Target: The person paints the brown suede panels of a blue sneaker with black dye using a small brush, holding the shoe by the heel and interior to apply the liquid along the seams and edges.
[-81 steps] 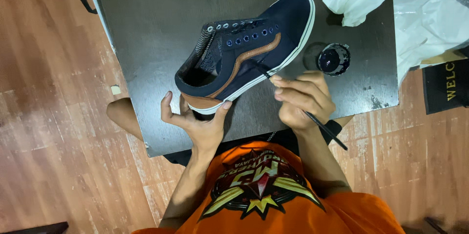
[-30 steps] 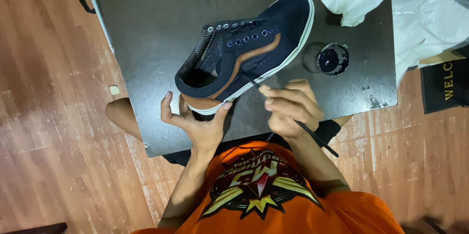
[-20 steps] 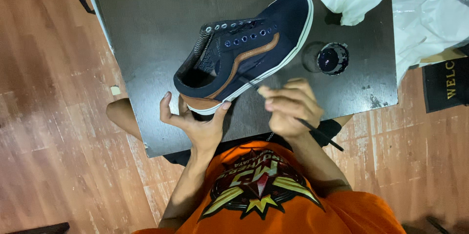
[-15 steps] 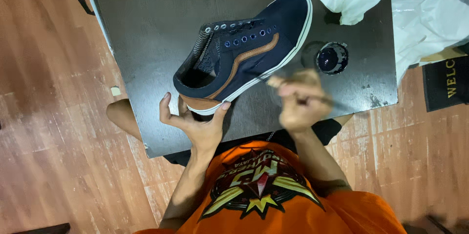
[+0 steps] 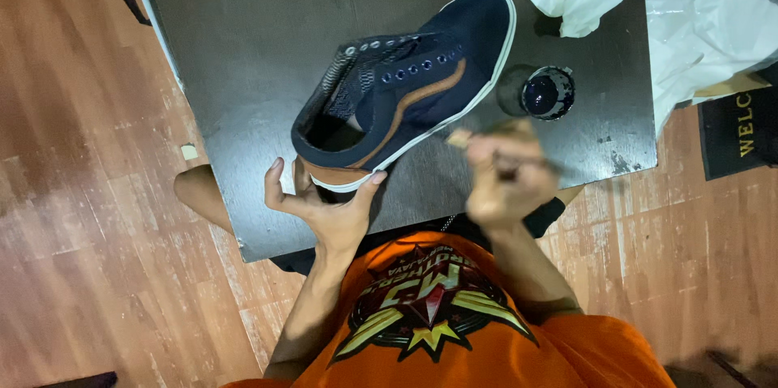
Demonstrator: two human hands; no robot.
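Sneaker [image 5: 413, 92] heel in left hand [image 5: 328, 210], round dark jar [image 5: 548, 92] beside

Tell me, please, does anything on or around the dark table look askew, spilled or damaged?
Little stands out. The navy sneaker has no laces and its heel hangs over the table edge, cupped by the left hand. A small open jar stands upright, unspilled.

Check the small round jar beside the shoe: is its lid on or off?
Off. The jar stands upright on the dark table right of the shoe, its mouth open on dark contents. No lid is visible nearby.
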